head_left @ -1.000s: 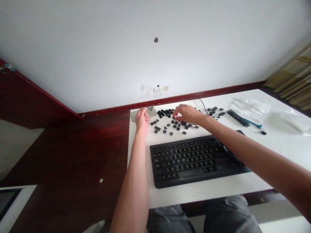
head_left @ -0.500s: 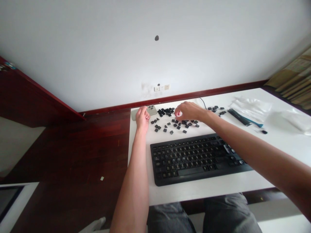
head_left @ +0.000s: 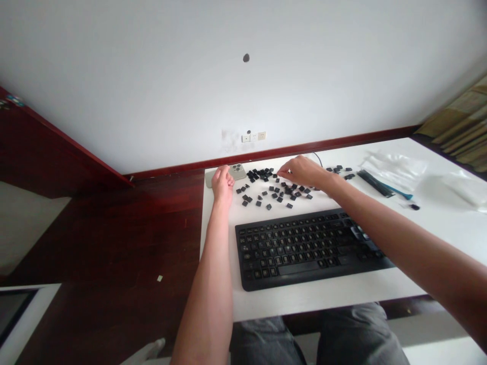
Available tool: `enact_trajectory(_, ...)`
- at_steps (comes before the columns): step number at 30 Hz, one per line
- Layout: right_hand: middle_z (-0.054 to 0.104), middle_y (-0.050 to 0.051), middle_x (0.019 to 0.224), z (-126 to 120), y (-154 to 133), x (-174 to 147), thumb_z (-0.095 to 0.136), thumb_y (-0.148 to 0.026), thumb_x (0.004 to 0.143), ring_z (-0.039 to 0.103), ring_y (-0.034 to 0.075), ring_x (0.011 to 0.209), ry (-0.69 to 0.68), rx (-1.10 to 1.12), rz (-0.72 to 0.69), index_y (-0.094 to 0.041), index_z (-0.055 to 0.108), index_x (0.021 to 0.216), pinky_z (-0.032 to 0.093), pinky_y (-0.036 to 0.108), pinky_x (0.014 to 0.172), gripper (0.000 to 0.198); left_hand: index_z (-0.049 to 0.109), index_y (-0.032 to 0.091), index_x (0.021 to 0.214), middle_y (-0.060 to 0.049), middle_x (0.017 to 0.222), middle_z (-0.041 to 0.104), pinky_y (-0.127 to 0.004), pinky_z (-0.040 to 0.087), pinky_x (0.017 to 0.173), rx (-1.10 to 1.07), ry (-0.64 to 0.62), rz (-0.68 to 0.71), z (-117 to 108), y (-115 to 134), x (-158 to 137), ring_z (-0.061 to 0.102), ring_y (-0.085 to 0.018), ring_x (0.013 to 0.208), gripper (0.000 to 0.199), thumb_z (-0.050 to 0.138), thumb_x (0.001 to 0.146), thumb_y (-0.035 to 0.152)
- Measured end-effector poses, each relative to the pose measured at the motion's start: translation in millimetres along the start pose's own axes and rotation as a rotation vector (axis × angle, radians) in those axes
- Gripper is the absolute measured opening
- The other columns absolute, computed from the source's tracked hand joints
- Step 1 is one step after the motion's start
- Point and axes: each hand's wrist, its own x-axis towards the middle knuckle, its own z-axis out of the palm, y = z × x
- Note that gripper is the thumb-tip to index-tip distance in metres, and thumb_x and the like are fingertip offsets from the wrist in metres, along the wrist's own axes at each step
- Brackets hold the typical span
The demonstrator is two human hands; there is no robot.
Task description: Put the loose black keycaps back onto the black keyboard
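Observation:
Loose black keycaps (head_left: 279,199) lie scattered over the white table behind a black keyboard (head_left: 289,248); some key positions on it look bare. My right hand (head_left: 302,171) is above the far part of the scatter, palm down, its fingertips drawn together beside a few keycaps (head_left: 275,176). Whether a keycap is between those fingertips is too small to tell. At the table's left side my left hand (head_left: 222,182) is closed with curled fingers, in front of a phone (head_left: 239,172). Anything inside that hand is hidden.
More keycaps (head_left: 338,168) lie right of my right hand, near a cable (head_left: 318,159). Farther right are clear plastic bags (head_left: 395,167), a dark strip-like bundle (head_left: 375,183), a blue tool (head_left: 403,193) and a small black piece (head_left: 414,207). The wall (head_left: 171,101) rises behind the table.
My right hand has shifted slightly right and back, uncovering keycaps beneath it, and its fingertips have come closer together. My left hand has stayed nearly still.

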Motion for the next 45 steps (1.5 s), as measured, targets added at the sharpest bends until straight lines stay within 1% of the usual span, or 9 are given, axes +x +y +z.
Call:
enact_trajectory(3, 0.083, 0.009, 0.107, -0.2, -5.4, 3.6, 0.058, -0.033, 0.096, 0.075, 0.023, 0.080, 0.019, 0.020, -0.037, -0.023, 0.086, 0.111, 0.057, 0.041, 0.074, 0.033, 0.053, 0.020, 0.077, 0.011, 0.055, 0.028, -0.021, 0.023, 0.046, -0.007, -0.004, 0.001, -0.4, -0.6, 0.3, 0.027, -0.004, 0.045, 0.036, 0.087, 0.081, 0.032)
enact_trajectory(7, 0.083, 0.007, 0.108, 7.2, -18.0, 10.5, 0.061, -0.024, 0.092, 0.076, 0.026, 0.089, 0.007, -0.014, -0.113, -0.025, 0.086, 0.112, 0.058, 0.041, 0.078, 0.031, 0.054, 0.020, 0.077, 0.011, 0.055, 0.028, -0.021, 0.023, 0.046, -0.005, -0.006, 0.005, -1.1, -1.1, 0.6, 0.026, -0.004, 0.045, 0.034, 0.086, 0.081, 0.031)
enact_trajectory(11, 0.081, 0.008, 0.115, 14.7, -24.9, 10.6, 0.065, -0.024, 0.091, 0.075, 0.026, 0.090, -0.002, -0.029, -0.126, -0.025, 0.084, 0.116, 0.057, 0.041, 0.077, 0.031, 0.054, 0.020, 0.077, 0.011, 0.054, 0.027, -0.022, 0.023, 0.046, -0.011, -0.008, 0.001, -1.1, -0.9, 0.9, 0.027, -0.004, 0.045, 0.033, 0.086, 0.081, 0.031)
enact_trajectory(16, 0.082, 0.008, 0.106, 13.2, -25.8, 8.9, 0.071, -0.030, 0.090, 0.072, 0.022, 0.078, -0.051, -0.031, -0.124, -0.023, 0.083, 0.105, 0.055, 0.039, 0.071, 0.021, 0.056, 0.019, 0.078, 0.011, 0.054, 0.028, -0.022, 0.023, 0.047, 0.005, 0.005, -0.009, 0.5, -0.1, 0.0, 0.028, -0.004, 0.045, 0.030, 0.084, 0.082, 0.030)
enact_trajectory(22, 0.081, 0.009, 0.098, 9.9, -31.0, 14.6, 0.066, -0.028, 0.087, 0.071, 0.023, 0.079, -0.081, -0.116, -0.120, -0.021, 0.083, 0.101, 0.052, 0.038, 0.065, 0.024, 0.055, 0.020, 0.076, 0.011, 0.054, 0.028, -0.023, 0.023, 0.047, -0.009, 0.002, -0.008, 0.6, 1.0, -1.1, 0.028, -0.005, 0.045, 0.032, 0.085, 0.081, 0.030)
enact_trajectory(27, 0.081, 0.012, 0.099, 11.3, -25.5, 12.6, 0.060, -0.025, 0.090, 0.072, 0.023, 0.077, -0.058, -0.068, -0.136, -0.019, 0.083, 0.096, 0.054, 0.040, 0.070, 0.025, 0.057, 0.019, 0.078, 0.011, 0.054, 0.028, -0.022, 0.023, 0.047, -0.016, 0.000, -0.010, -0.1, 0.2, -0.2, 0.027, -0.004, 0.045, 0.028, 0.084, 0.082, 0.028)
enact_trajectory(31, 0.082, 0.009, 0.102, 4.2, -17.2, 6.0, 0.059, -0.028, 0.093, 0.073, 0.023, 0.083, -0.045, 0.000, -0.183, -0.022, 0.084, 0.099, 0.056, 0.041, 0.077, 0.027, 0.055, 0.020, 0.076, 0.011, 0.055, 0.026, -0.022, 0.023, 0.047, -0.015, 0.004, -0.011, 0.6, 0.5, -0.8, 0.027, -0.005, 0.045, 0.033, 0.085, 0.083, 0.031)
enact_trajectory(36, 0.081, 0.006, 0.111, -0.3, -16.7, 1.7, 0.063, -0.027, 0.092, 0.074, 0.022, 0.093, -0.123, 0.071, -0.276, -0.026, 0.084, 0.104, 0.057, 0.039, 0.085, 0.024, 0.055, 0.020, 0.076, 0.010, 0.056, 0.026, -0.022, 0.023, 0.047, -0.010, 0.008, -0.019, 1.1, 1.4, -1.4, 0.027, -0.005, 0.045, 0.033, 0.086, 0.082, 0.031)
enact_trajectory(45, 0.082, 0.005, 0.109, 11.0, -18.9, 8.9, 0.068, -0.025, 0.090, 0.075, 0.023, 0.089, -0.122, 0.030, -0.206, -0.027, 0.086, 0.103, 0.058, 0.041, 0.086, 0.022, 0.056, 0.020, 0.077, 0.011, 0.055, 0.026, -0.023, 0.023, 0.047, -0.002, 0.005, -0.020, -0.7, 0.6, 1.1, 0.026, -0.005, 0.046, 0.031, 0.084, 0.083, 0.031)
